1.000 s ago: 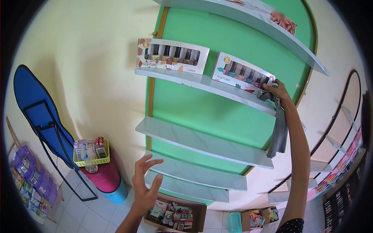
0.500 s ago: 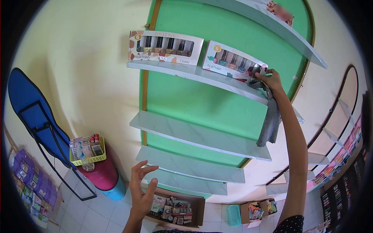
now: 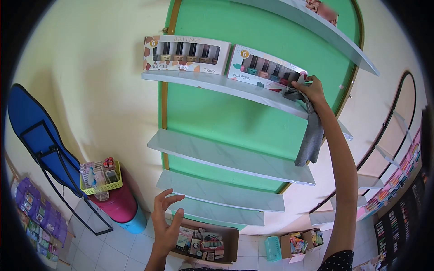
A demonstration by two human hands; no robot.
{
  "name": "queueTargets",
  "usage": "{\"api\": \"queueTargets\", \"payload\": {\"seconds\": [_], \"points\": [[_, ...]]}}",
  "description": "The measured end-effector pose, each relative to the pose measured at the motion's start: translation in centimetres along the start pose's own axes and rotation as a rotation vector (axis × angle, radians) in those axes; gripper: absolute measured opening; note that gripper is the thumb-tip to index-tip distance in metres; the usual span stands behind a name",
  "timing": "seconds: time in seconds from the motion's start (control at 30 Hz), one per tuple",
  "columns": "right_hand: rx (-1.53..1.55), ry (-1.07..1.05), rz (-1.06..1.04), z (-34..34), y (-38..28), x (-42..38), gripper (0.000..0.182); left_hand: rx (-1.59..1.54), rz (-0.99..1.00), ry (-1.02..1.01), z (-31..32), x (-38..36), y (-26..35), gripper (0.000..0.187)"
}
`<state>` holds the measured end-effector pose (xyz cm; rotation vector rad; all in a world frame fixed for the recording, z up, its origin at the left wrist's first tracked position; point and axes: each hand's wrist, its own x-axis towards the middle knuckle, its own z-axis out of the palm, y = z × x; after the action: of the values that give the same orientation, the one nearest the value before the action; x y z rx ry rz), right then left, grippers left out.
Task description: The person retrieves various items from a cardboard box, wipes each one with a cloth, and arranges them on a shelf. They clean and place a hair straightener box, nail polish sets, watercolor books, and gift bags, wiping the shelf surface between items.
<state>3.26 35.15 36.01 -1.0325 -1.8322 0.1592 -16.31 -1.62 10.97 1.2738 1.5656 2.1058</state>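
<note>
My right hand (image 3: 312, 90) is closed at the right end of a white nail polish box (image 3: 266, 70), with a grey cloth (image 3: 312, 135) gathered in its grip and hanging below the shelf. Through the box's window several bottles in teal, peach and red show. Both the box and a second nail polish box (image 3: 186, 55), marked "Classy", stand on the upper marbled shelf (image 3: 217, 88). Low in front of the shelves my left hand (image 3: 166, 221) is raised with fingers apart and slightly curled, holding nothing.
More marbled shelves (image 3: 226, 151) step down the green wall panel. On the floor sit a cardboard box (image 3: 233, 246) of packaged goods and a turquoise basket (image 3: 272, 248). A yellow basket (image 3: 108, 186) tops a pink container (image 3: 118, 204) at left, beside a folded blue ironing board (image 3: 34, 126).
The upper shelf and both nail polish boxes appear slightly further left as the view shifts. My right hand stays at the same box end with the cloth; my left hand barely moves.
</note>
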Motion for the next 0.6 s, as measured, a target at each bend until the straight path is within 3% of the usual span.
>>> {"api": "queueTargets", "payload": {"seconds": [0.27,0.37,0.43,0.5,0.57,0.6], "points": [[0.097,-0.055,0.037,-0.7,-0.5,-0.8,0.066,0.001,-0.025,0.000,0.0,0.0,0.0,0.041],[0.146,0.063,0.015,-2.9,0.4,-0.5,0.069,0.059,-0.012,0.002,-0.4,-0.1,-0.2,0.041],[0.212,0.193,0.133,-5.7,1.3,-0.6,0.075,0.060,-0.034,0.018,-0.8,-0.2,-0.2,0.041],[0.273,0.305,0.164,-7.2,2.9,0.5,0.066,0.054,-0.057,0.028,-0.8,-0.2,-0.4,0.041],[-0.132,0.768,0.166,-7.7,3.0,-0.3,0.054,0.078,-0.049,0.039,-0.7,-0.2,-0.7,0.041],[-0.080,0.600,0.077,-7.4,3.0,-1.3,0.046,0.078,-0.047,0.028,-0.6,-0.3,-0.7,0.041]]}}
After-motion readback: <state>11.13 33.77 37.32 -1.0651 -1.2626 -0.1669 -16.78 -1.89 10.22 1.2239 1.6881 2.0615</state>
